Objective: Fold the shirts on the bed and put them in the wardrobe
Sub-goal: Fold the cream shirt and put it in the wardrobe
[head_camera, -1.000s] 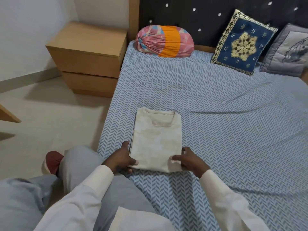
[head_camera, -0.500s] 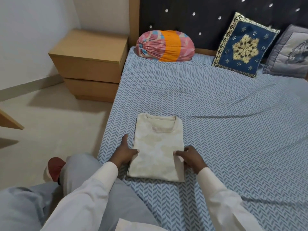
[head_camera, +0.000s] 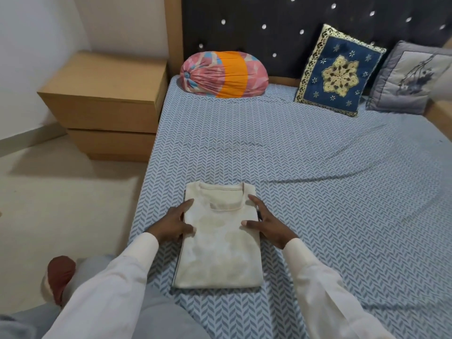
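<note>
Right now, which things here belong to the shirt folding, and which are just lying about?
Part of the job: folded cream shirt, bed it lies on, left hand and right hand touching its side edges.
Just lying about: pink-and-orange bolster, blue embroidered cushion, grey cushion, wooden bedside drawers.

Bed (head_camera: pixel 318 192) and grey cushion (head_camera: pixel 411 79) cut by right edge

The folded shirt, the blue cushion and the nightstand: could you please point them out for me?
folded shirt (head_camera: pixel 220 253): head view, middle of its front.
blue cushion (head_camera: pixel 340 75): head view, gold central motif.
nightstand (head_camera: pixel 105 74): head view, its top.
</note>
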